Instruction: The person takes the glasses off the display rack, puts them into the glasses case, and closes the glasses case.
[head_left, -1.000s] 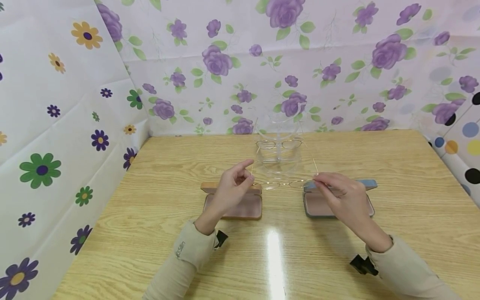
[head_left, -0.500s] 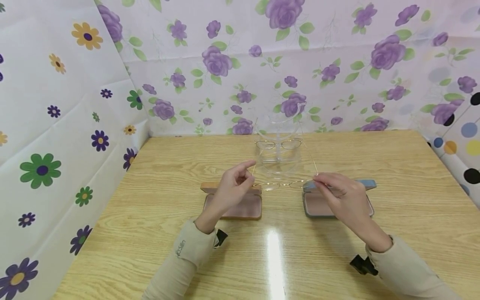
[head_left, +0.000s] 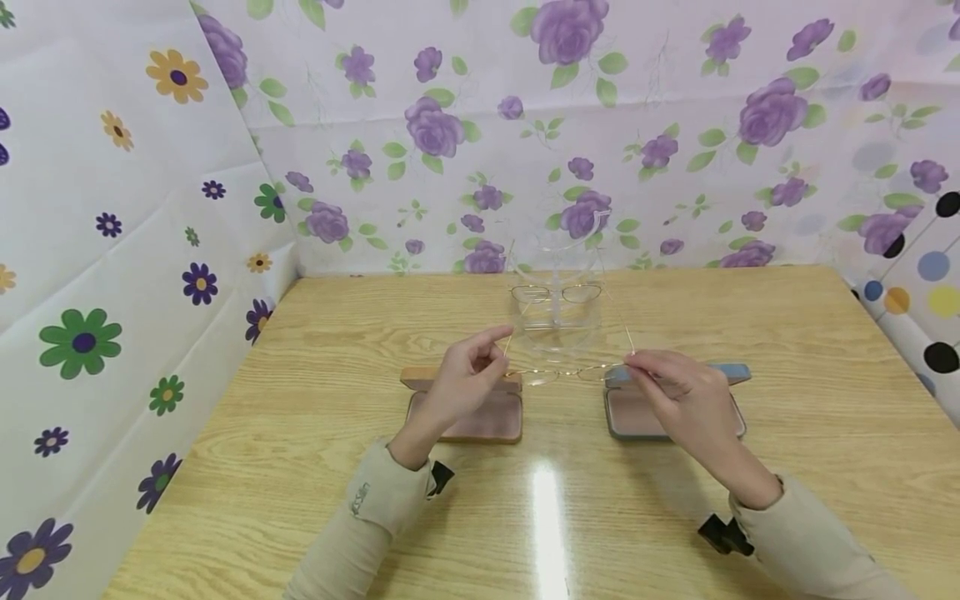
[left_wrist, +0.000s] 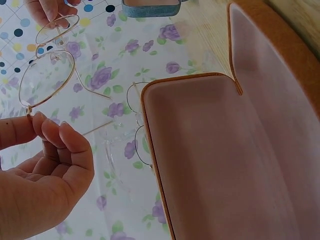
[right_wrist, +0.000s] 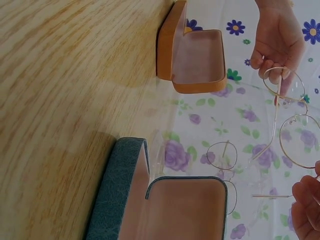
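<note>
A pair of thin gold-rimmed glasses (head_left: pixel 543 379) hangs between my two hands above the table, with its temples spread and pointing away from me. My left hand (head_left: pixel 468 371) pinches the frame at its left end by the hinge, the index finger stretched out. At the other end my right hand (head_left: pixel 682 392) pinches the right hinge area between thumb and fingers. The left wrist view shows the near lens (left_wrist: pixel 47 80) beside the left fingertips. Both round rims (right_wrist: pixel 302 142) appear in the right wrist view, one hand at each end.
Behind the held pair, another pair of gold-rimmed glasses (head_left: pixel 530 293) sits on a clear display stand (head_left: pixel 557 321). Two glasses cases lie with lids raised: an orange one (head_left: pixel 487 423) under my left hand and a blue-green one (head_left: pixel 628 417) under my right. Flowered cloth (head_left: pixel 360 200) backs the table.
Both hands keep their hold on the glasses and stay almost still. The head view has tilted very slightly.
</note>
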